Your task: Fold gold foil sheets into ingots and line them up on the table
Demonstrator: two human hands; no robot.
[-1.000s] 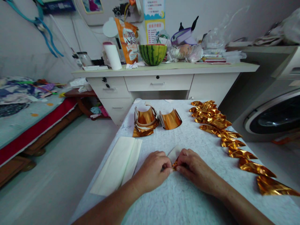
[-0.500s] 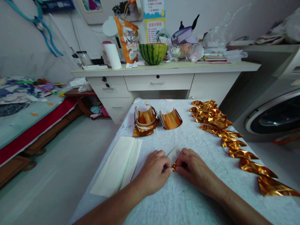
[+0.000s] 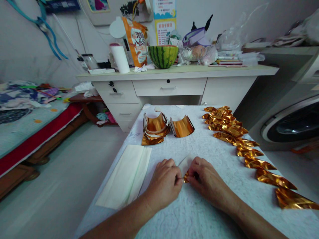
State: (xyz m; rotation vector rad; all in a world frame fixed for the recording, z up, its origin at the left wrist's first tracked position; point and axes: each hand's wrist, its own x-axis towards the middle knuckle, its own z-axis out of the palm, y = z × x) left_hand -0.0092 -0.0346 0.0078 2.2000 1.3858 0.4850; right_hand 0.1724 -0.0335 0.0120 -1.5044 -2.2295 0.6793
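Note:
My left hand (image 3: 166, 181) and my right hand (image 3: 206, 177) are closed close together over the cloth-covered table (image 3: 174, 212). Between their fingertips is a small piece of gold foil paper (image 3: 185, 176), whose pale side (image 3: 185, 163) shows behind the fingers. Both hands pinch this sheet, though the fingers cover much of it. Left of my left hand lies a stack of pale paper (image 3: 124, 176). Curled gold foil sheets (image 3: 156, 126) rest beyond the hands, with another curled sheet (image 3: 183, 127) beside them. A row of folded gold foil pieces (image 3: 249, 152) runs down the right side.
Behind the table stands a white desk (image 3: 169, 88) bearing a watermelon half (image 3: 163, 56), an orange bag (image 3: 138, 43) and a white roll (image 3: 120, 59). A bed (image 3: 50, 129) is at the left. At the right is a washing machine (image 3: 281, 99).
Both hands stay in almost the same place. The left fingers have curled slightly, and a little more gold shows by the right fingertips.

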